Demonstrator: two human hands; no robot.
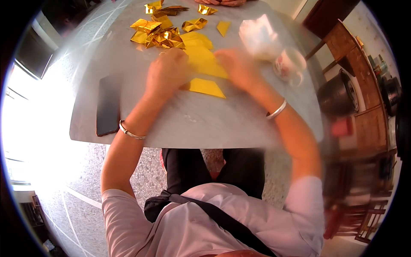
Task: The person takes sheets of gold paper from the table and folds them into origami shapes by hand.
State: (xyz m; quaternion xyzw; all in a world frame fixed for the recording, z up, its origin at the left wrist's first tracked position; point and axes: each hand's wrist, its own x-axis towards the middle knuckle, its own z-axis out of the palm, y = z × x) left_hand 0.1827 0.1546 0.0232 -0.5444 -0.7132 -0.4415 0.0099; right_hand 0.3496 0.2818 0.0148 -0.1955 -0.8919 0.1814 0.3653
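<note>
Between my hands is a yellow paper sheet (pixel 205 62), blurred at its lower edge. My left hand (pixel 168 70) is curled at its left side, fingers bent in and partly hidden. My right hand (pixel 240 68) pinches its right edge, smeared by motion. Just below lies a folded yellow paper piece (pixel 207 88) with slanted ends. Beyond my left hand sits a heap of shiny gold folded paper pieces (pixel 165 37). A single gold folded piece (pixel 195 25) and a small flat yellow piece (pixel 223 28) lie farther out.
A dark phone (pixel 108 107) lies at the table's left. To the right stand a white plastic package (pixel 259 36) and a patterned white mug (pixel 290 66). Another person's hands (pixel 222 2) rest at the far edge of the grey table (pixel 201 124).
</note>
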